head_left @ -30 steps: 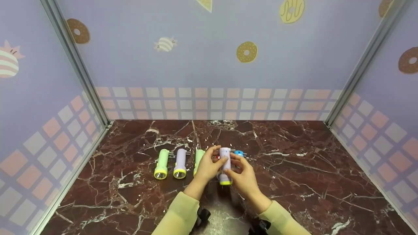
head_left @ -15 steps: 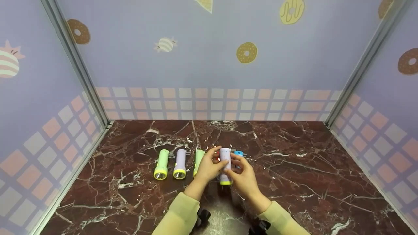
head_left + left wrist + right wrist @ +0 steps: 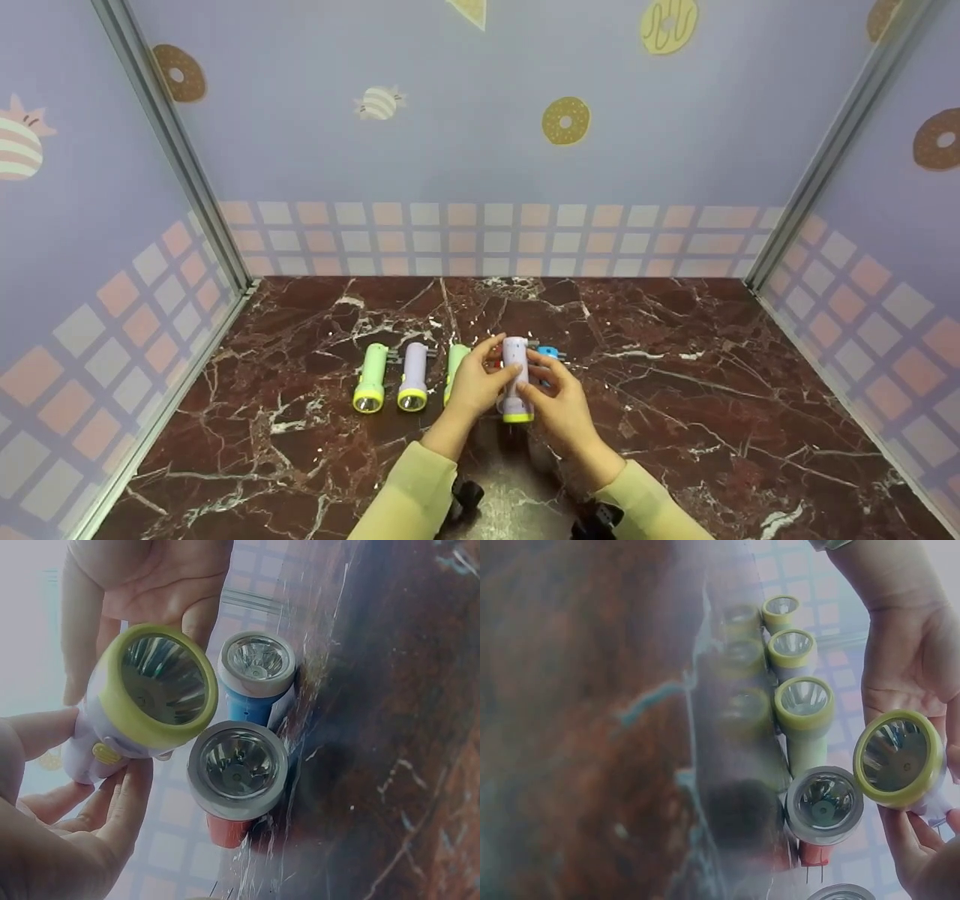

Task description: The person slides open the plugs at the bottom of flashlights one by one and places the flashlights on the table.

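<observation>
Both hands hold a light purple flashlight (image 3: pixel 515 371) with a yellow rim, above the table's front middle. My left hand (image 3: pixel 472 382) grips it from the left, thumb across the body. My right hand (image 3: pixel 561 399) pinches it from the right. In the left wrist view its lens end (image 3: pixel 161 682) faces the camera, with a yellow switch (image 3: pixel 107 754) on the side. Behind the hands lie a red flashlight (image 3: pixel 227 831) with a grey rim and a blue flashlight (image 3: pixel 249 709) with a pale rim, mostly hidden in the head view.
Left of the hands lie a green flashlight (image 3: pixel 372 375), a purple flashlight (image 3: pixel 413 376) and another green flashlight (image 3: pixel 457 366), partly covered by the left hand. Metal prongs (image 3: pixel 814 874) stick out of the red one. Printed walls surround the dark marbled table (image 3: pixel 675 390).
The held flashlight has tilted and risen slightly, and more of its yellow rim shows at the near end. The hands stay almost in place; the other flashlights have not moved.
</observation>
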Demonstrator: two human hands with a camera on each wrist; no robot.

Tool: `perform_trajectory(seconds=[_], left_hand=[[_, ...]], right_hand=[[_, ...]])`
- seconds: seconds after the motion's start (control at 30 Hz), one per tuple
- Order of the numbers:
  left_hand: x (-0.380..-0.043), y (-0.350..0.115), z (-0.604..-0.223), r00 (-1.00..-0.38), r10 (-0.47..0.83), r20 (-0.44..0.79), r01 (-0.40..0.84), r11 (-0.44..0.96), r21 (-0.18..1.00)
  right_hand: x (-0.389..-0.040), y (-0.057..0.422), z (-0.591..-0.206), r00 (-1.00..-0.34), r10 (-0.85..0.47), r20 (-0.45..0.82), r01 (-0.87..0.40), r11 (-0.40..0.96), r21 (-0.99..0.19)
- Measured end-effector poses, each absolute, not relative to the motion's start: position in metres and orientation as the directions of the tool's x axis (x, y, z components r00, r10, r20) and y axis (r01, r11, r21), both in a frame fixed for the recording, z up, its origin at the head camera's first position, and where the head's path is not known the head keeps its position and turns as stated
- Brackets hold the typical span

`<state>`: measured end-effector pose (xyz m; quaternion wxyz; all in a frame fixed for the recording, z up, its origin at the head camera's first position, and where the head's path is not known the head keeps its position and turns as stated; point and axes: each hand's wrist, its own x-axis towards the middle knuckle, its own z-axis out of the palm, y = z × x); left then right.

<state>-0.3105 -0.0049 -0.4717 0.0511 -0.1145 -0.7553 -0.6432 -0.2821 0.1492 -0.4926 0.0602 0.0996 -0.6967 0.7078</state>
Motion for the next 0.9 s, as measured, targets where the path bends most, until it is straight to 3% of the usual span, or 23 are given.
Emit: perform_trajectory(seconds=[0.2,0.4,0.63,0.9], left_hand=[[-0.3107,-0.0088,-0.4683,-0.969,0.082,0.232,0.240,0.107,0.965],[-0.3136,-0.0122,-0.4696,-0.961,0.062,0.269,0.275,0.110,0.955],[-0.3160,-0.0121,-0.4725,-0.963,0.048,0.264,0.268,0.143,0.953],[-0.3153,-0.0115,-0.4718,-0.965,0.043,0.260,0.263,0.144,0.954]], right_hand=[[-0.2832,0.1512,-0.4921,-0.973,-0.087,0.212,-0.206,-0.068,-0.976],[-0.2836,0.1520,-0.4930,-0.970,-0.118,0.213,-0.215,-0.003,-0.977],[-0.2832,0.1513,-0.4923,-0.969,-0.169,0.181,-0.174,-0.053,-0.983],[-0.2825,0.1516,-0.4917,-0.969,-0.155,0.193,-0.197,0.009,-0.980]])
